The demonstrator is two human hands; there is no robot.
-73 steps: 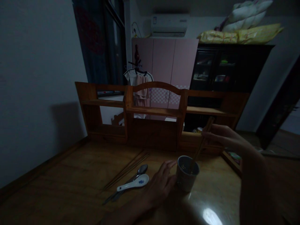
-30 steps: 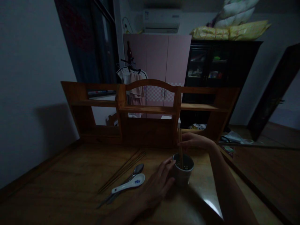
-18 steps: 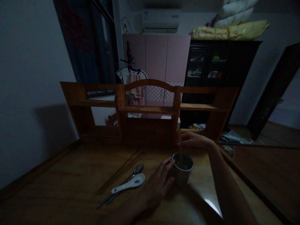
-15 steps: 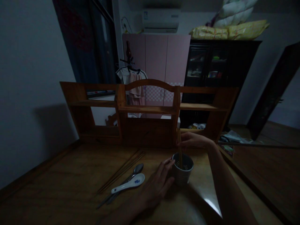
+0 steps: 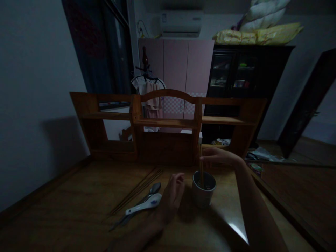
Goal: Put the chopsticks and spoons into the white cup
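Observation:
A grey cup-shaped utensil holder point(image 5: 202, 197) with holes in its bottom stands on the wooden table. My right hand point(image 5: 217, 156) is above its far side, fingers closed around the upper part of a pair of chopsticks point(image 5: 202, 173), whose lower ends are inside the holder. Left of the holder, apart from it, my left hand point(image 5: 172, 196) has loosely bent fingers and nothing in them. Beside it lies a white ceramic spoon point(image 5: 144, 204) with a blue mark, partly over metal spoons point(image 5: 154, 188). Several more chopsticks point(image 5: 138, 189) lie behind the spoons.
A wooden shelf unit point(image 5: 165, 122) rises along the table's back edge. A wall point(image 5: 52, 147) borders the left side. The table's raised edge point(image 5: 278, 199) runs down the right. Beyond are a pink wardrobe point(image 5: 174, 66) and a dark cabinet point(image 5: 252, 70).
My left hand has let go of the holder's rim and drawn back to the left, its fingers bending. My right hand stays at the chopsticks, nearly unmoved.

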